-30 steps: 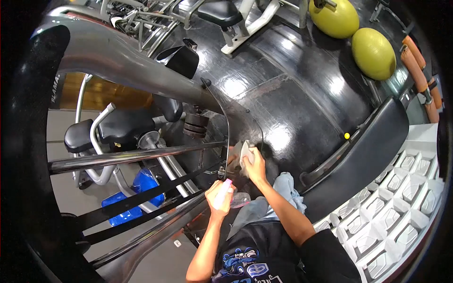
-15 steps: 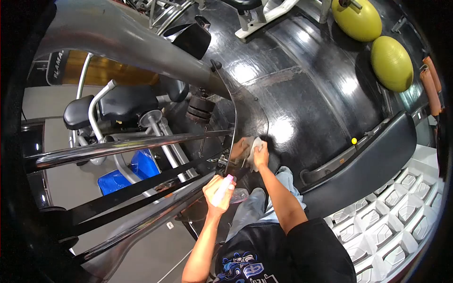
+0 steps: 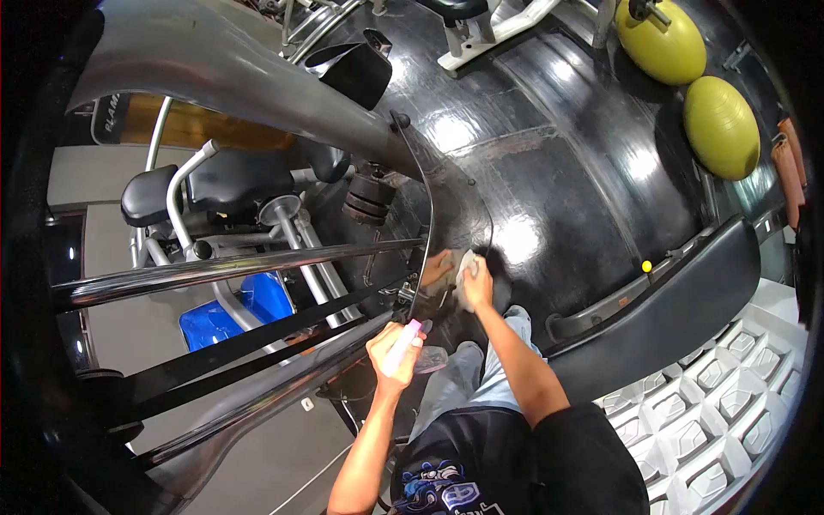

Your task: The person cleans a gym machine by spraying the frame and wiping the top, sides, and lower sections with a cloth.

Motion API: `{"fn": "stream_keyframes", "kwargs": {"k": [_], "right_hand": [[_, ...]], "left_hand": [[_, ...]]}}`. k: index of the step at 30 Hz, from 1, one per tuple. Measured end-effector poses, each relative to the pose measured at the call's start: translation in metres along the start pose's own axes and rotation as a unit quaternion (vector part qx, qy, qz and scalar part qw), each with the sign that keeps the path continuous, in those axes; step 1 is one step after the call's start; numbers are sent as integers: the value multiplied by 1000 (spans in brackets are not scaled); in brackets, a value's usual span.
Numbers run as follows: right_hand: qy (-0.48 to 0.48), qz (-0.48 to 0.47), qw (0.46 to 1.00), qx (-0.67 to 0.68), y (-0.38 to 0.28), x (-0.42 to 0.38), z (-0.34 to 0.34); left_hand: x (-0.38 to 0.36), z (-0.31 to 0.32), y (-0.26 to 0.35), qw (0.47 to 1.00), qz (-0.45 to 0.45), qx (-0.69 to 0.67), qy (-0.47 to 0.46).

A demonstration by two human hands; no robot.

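My left hand (image 3: 394, 354) is wrapped round a spray bottle with a pink nozzle and a clear body (image 3: 431, 360). With fingers closed, my right hand (image 3: 476, 285) holds a pale cloth (image 3: 464, 273) against or very near a dark, glossy panel (image 3: 455, 206) on the machine. The panel shows a reflection of the hand. Just left of the panel's lower edge is a small metal fitting (image 3: 408, 293).
A thick grey frame (image 3: 257, 81) and chrome rods (image 3: 240, 262) cross the left. A padded bench (image 3: 661, 300) lies right, beside a white rack (image 3: 704, 403). Yellow exercise balls (image 3: 723, 129), a blue object (image 3: 232, 318) and a black-padded machine (image 3: 240, 182) stand farther off.
The whole view has shifted slightly. My right hand and the cloth have moved slightly on the panel side, while my left hand keeps hold of the bottle.
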State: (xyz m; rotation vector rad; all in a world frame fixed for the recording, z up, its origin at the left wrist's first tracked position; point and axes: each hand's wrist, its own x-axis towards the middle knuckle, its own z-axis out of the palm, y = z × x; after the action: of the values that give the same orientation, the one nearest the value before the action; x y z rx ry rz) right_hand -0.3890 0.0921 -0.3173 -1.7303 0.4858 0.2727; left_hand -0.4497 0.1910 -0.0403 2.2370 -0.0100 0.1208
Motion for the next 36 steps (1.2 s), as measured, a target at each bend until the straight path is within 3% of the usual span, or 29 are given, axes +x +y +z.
{"fn": "stream_keyframes", "kwargs": {"k": [6, 8, 10, 12, 16, 19, 20, 23, 24, 26, 29, 30, 33, 36], "right_hand": [[41, -74, 996, 34, -75, 19, -24], [10, -76, 993, 92, -105, -16, -43], [-19, -151, 984, 98, -107, -44, -52], [-29, -163, 982, 91, -100, -42, -51], [-87, -37, 995, -36, -74, 10, -45], [-42, -24, 998, -48, -96, 31, -40], [-40, -27, 998, -49, -109, 24, -43], [-3, -166, 984, 59, -150, -11, -61], [-41, -148, 985, 81, -149, -24, -64], [-50, -214, 972, 79, -154, -51, -72], [-79, -172, 980, 61, -121, -40, -62], [-108, -117, 986, 41, -119, -30, -63], [-25, -146, 989, 3, -126, -5, -56], [18, -182, 983, 34, -174, -14, -63]], "left_hand": [[0, 5, -2, 999, 4, -17, 30], [2, 7, 0, 997, -55, -41, 42], [2, 8, -4, 995, -74, -51, 42], [3, 9, -7, 993, -91, -60, 42], [3, 12, -6, 987, -117, -99, 51], [4, 13, -8, 983, -120, -125, 57], [4, 14, -9, 981, -122, -138, 63], [5, 15, -7, 984, -109, -127, 62], [6, 14, -6, 984, -107, -130, 63], [7, 14, -5, 985, -99, -127, 58], [3, 10, -17, 986, -98, -129, 29], [3, 10, -18, 986, -97, -130, 30], [4, 11, -18, 985, -87, -143, 32], [3, 11, -20, 986, -84, -136, 36]]}}
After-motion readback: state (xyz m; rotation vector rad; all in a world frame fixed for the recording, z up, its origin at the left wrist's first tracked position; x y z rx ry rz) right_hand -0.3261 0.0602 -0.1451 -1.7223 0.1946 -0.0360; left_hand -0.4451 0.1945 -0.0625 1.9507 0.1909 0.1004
